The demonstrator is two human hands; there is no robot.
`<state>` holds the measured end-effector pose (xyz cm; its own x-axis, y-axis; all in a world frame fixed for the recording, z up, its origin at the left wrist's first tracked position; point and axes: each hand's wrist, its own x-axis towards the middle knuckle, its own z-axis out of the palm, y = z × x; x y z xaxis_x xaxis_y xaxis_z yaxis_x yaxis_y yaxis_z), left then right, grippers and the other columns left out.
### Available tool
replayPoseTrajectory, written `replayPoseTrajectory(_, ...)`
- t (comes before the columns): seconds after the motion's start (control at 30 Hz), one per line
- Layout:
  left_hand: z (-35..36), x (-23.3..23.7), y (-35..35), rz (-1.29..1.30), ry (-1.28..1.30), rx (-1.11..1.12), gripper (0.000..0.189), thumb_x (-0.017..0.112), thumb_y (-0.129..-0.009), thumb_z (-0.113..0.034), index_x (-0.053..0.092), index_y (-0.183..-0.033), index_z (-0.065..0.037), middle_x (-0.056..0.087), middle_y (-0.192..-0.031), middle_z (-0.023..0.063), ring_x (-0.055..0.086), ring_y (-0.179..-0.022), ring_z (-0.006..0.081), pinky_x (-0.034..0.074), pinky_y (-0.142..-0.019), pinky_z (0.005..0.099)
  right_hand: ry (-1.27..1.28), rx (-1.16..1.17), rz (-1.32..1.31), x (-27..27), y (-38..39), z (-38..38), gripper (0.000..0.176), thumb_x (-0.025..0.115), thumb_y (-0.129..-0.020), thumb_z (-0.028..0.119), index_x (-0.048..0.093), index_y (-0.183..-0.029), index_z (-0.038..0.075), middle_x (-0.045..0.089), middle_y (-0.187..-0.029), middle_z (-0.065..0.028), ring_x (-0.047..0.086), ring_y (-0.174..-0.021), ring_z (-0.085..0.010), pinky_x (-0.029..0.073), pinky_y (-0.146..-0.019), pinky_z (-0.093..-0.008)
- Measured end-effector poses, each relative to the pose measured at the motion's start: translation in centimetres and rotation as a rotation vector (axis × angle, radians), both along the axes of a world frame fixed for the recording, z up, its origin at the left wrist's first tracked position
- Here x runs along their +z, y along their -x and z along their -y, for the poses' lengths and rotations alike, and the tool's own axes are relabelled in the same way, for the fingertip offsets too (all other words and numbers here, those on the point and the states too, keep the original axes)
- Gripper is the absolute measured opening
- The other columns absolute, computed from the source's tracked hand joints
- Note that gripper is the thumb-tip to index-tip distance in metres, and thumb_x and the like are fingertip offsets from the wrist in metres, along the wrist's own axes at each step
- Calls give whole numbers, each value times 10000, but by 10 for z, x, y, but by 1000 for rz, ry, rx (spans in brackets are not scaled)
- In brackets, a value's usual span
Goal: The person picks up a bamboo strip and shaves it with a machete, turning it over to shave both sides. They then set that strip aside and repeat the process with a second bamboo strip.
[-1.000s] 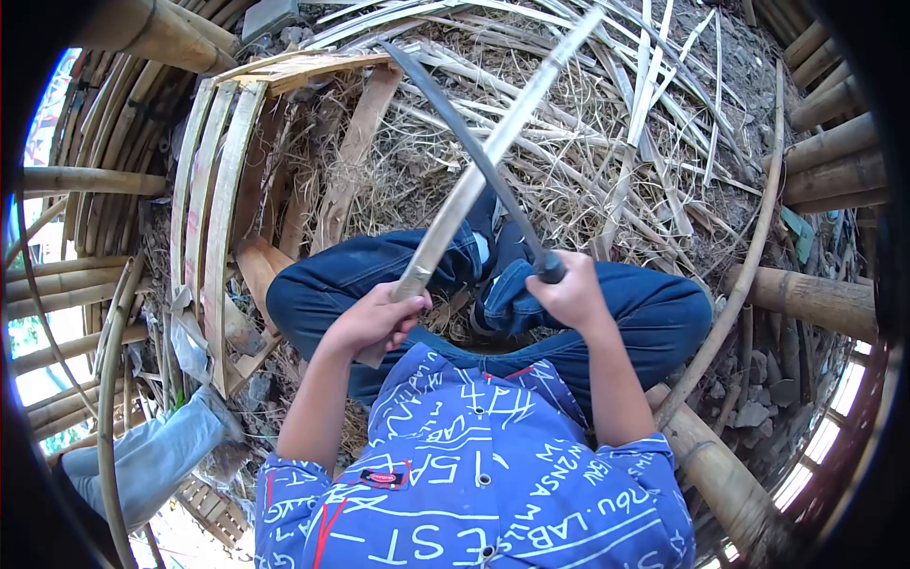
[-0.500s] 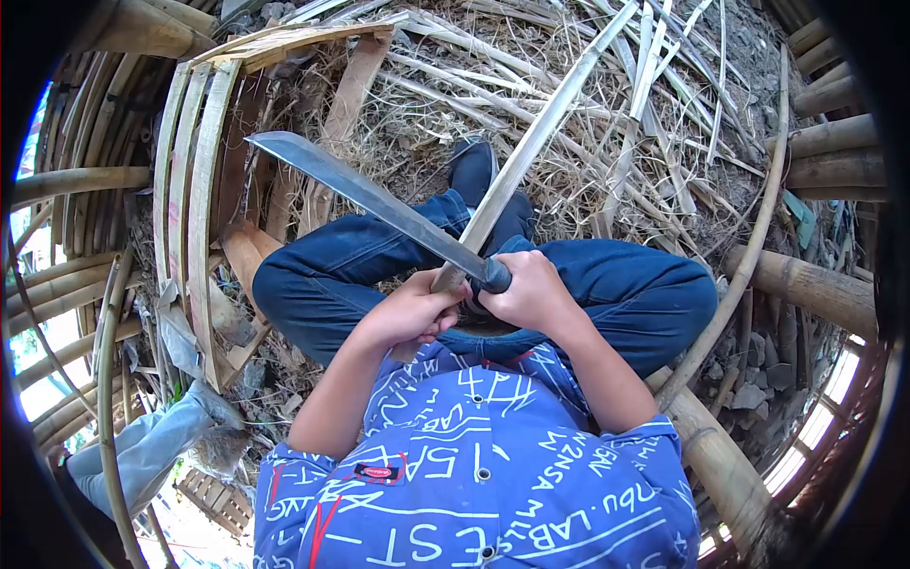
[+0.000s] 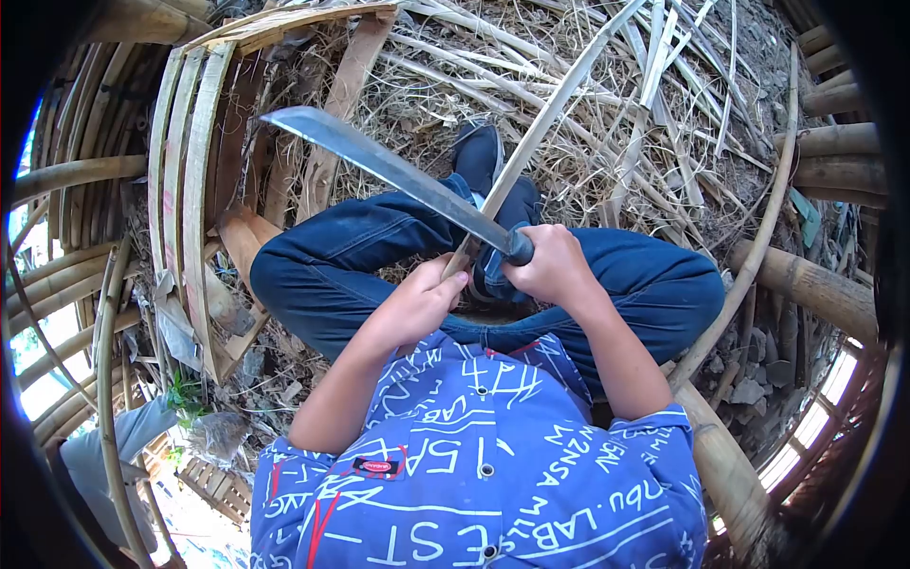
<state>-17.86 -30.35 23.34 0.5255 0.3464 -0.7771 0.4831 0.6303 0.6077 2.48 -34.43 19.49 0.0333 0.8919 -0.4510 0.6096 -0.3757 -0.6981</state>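
Observation:
My right hand point(image 3: 553, 268) is wrapped round the dark handle of a machete point(image 3: 384, 174). Its long blade points up and to the left and crosses over a bamboo strip point(image 3: 550, 112) near the strip's lower end. That near end is gripped by my left hand point(image 3: 425, 302), just below the blade, with thumb and fingers closed. From there the pale strip slants away to the upper right, over my shoe. Whether the cutting edge touches the strip cannot be made out. Both hands are above my crossed legs point(image 3: 332, 270).
Cut strips point(image 3: 654, 66) and shavings point(image 3: 569, 190) litter the ground ahead. A slatted wooden crate point(image 3: 201, 180) stands at the left. Bamboo poles point(image 3: 806, 289) line the right side. Another person's sleeve or trouser leg point(image 3: 133, 431) shows at lower left.
My right hand and the machete have shifted right and slightly away from me. My left hand has turned a little on the strip. The other person at lower left has moved.

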Motion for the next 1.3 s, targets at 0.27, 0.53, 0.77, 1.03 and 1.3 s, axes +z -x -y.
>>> replayPoseTrajectory(0.27, 8, -5, 2, 22, -76, 2, 133, 410, -1011, -204, 466, -957, -96, 344, -646, -64, 301, -506, 36, 258, -425, 218, -79, 58, 191, -6, -15, 3, 216, 677, -652, 284, 701, -729, 84, 652, -678, -191, 653, -694, -385, 531, -667, -464)
replayPoseTrajectory(0.53, -1, 15, 27, 18, 103, 72, 110, 427, -1006, -196, 458, -959, -101, 325, -625, -73, 272, -481, 21, 229, -407, 200, -55, -81, 330, -20, -46, 5, 237, 681, -683, 298, 715, -811, 101, 683, -778, -174, 666, -773, -364, 534, -712, -452)
replayPoseTrajectory(0.77, 1, 19, 43, 33, 219, 138, 94, 428, -1006, -177, 455, -968, -94, 288, -625, -83, 243, -474, 13, 201, -398, 189, -29, -146, 489, -17, -88, 1, 228, 659, -693, 262, 683, -754, 44, 663, -750, -212, 650, -754, -400, 519, -720, -478)
replayPoseTrajectory(1.03, -8, 28, 44, 98, 160, 102, 96, 445, -998, -178, 447, -958, -91, 294, -628, -77, 239, -480, 15, 190, -403, 195, -103, -328, -35, -21, -71, 15, 173, 644, -677, 137, 565, -646, -15, 537, -528, -91, 554, -518, -183, 414, -524, -350)
replayPoseTrajectory(1.3, -8, 19, 80, 100, 160, 95, 94, 452, -996, -179, 445, -950, -98, 289, -622, -83, 226, -470, 7, 178, -393, 186, -173, -774, -303, 4, -93, 10, 153, 623, -779, 84, 554, -646, 54, 518, -519, 8, 481, -409, -79, 365, -400, -237)
